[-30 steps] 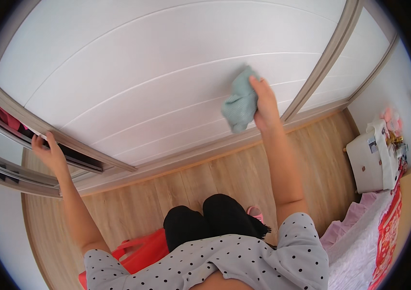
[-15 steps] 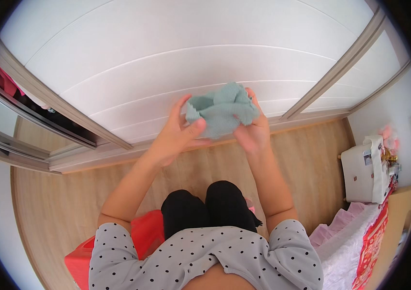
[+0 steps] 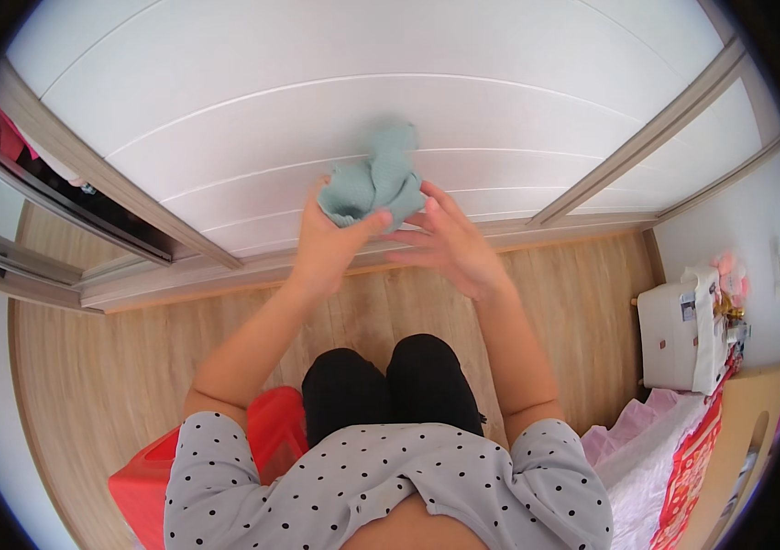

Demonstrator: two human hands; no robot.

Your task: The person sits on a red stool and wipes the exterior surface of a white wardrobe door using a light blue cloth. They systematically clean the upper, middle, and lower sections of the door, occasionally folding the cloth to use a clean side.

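Note:
A soft, pale green cloth [image 3: 370, 188] with a ribbed-looking edge hangs in the air before the white panel. It is bunched and partly folded, and its upper end is blurred by motion. My left hand [image 3: 328, 246] grips its left and lower side, thumb in front and the other fingers mostly hidden behind. At the cloth's lower right is my right hand [image 3: 460, 249], its fingers stretched out and apart. Its fingertips reach the cloth's edge, though whether they touch it I cannot tell.
White sliding wardrobe doors [image 3: 317, 101] stand in front, with a gap at the left showing clothes [image 3: 12, 137]. A red plastic stool [image 3: 147, 477] is beside my left leg. To the right are a white cabinet [image 3: 667, 344] and a bed [image 3: 633, 477] with pink and red covers.
The cloth has moved left, and its upper part swings upward. My right hand has come off its right side and spread its fingers; my left hand keeps its grip.

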